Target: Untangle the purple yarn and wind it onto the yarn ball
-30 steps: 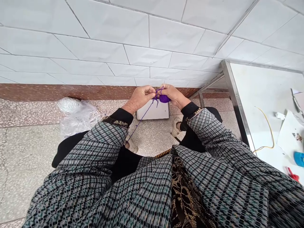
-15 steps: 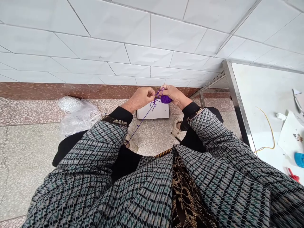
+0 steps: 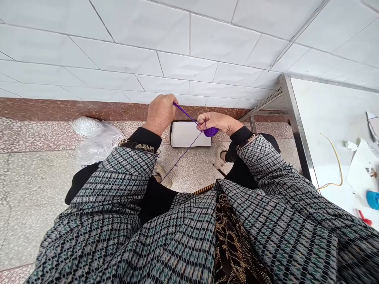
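Note:
My left hand [image 3: 161, 112] is closed in a fist around purple yarn [image 3: 186, 113], which stretches taut across to my right hand [image 3: 217, 121]. The fingers of my right hand pinch the yarn where it arrives, and a small purple yarn ball [image 3: 211, 131] sits under them, partly covered. From near the right fingertips a thinner single strand, with a small knot along it, slants down toward my lap. Below and between the hands lies a shallow white box [image 3: 189, 136] with dark edges on the floor.
A white yarn ball [image 3: 87, 127] and a clear plastic bag [image 3: 94, 148] lie on the speckled floor at left. At right stands a metal-framed white table [image 3: 308, 118] bearing a yellow wire [image 3: 337, 157], a blue cap-like object [image 3: 373, 199] and scraps. A tiled wall [image 3: 171, 67] rises ahead.
My left hand has moved left and up, away from my right hand. The loose tangle of loops between them is now pulled into a straight, taut length. My right hand has shifted slightly right.

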The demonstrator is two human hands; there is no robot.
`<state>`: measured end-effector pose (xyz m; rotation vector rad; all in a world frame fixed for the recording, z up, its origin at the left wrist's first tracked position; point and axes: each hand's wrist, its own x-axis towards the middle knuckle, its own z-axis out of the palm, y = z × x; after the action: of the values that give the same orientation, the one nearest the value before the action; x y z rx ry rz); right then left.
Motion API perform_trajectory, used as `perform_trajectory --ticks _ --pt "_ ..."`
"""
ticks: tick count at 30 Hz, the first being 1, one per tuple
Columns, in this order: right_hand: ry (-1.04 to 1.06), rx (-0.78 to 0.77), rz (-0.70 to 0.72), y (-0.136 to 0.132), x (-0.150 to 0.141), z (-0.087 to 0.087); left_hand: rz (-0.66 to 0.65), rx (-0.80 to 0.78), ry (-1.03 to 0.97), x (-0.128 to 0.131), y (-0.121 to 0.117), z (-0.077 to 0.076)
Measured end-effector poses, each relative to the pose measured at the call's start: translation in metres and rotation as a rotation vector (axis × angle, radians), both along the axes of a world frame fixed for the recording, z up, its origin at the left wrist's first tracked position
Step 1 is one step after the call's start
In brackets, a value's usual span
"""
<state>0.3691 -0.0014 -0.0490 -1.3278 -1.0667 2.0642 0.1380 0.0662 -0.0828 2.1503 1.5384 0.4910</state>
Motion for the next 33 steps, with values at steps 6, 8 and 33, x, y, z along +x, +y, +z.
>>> perform_trajectory --ticks 6,8,33 --pt "0.033 -0.071 -0.190 0.003 0.002 -0.003 -0.206 -0.349 0.098 -0.008 0.004 -0.013" --pt "0.020 -0.087 -0.234 0.005 0.002 -0.006 -0.183 -0.308 -0.025 -0.005 0.000 -0.012" --pt "-0.463 0.393 -0.146 0.016 0.019 -0.034 -0.055 -0.569 -0.427 0.012 -0.025 0.004"
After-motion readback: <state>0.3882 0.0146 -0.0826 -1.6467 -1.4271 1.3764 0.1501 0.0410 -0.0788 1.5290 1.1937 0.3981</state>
